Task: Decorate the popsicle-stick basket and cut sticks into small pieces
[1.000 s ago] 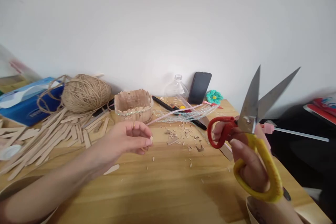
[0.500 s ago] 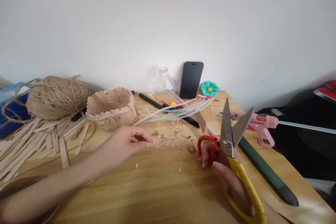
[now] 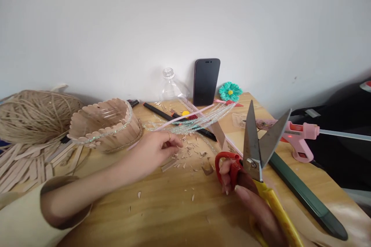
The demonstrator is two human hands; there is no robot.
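Observation:
My right hand [image 3: 257, 197] grips scissors [image 3: 255, 162] with one red and one yellow handle. Their blades stand spread apart, pointing up and away from me, with nothing between them. Over the middle of the table, my left hand [image 3: 158, 148] has its fingers bent and thumb and fingertips close together. Whatever may be between them is too small or hidden to make out. Beneath and beside those fingertips lie wood chips [image 3: 191, 146]. Just beyond are glittery strands [image 3: 191, 126] and a thin pink strip [image 3: 179, 117]. To the left stands a craft-stick basket [image 3: 116, 133].
Twine [image 3: 40, 114] and loose craft sticks [image 3: 26, 166] occupy the left. A clear bottle top [image 3: 172, 90], a phone [image 3: 206, 81] and a teal flower [image 3: 230, 92] stand by the wall. A pink glue gun [image 3: 303, 141] and a dark green case [image 3: 310, 197] lie right.
My left hand has moved right and slightly up, towards the strands. The view has shifted, so the basket appears farther left. The scissors remain spread in my right hand.

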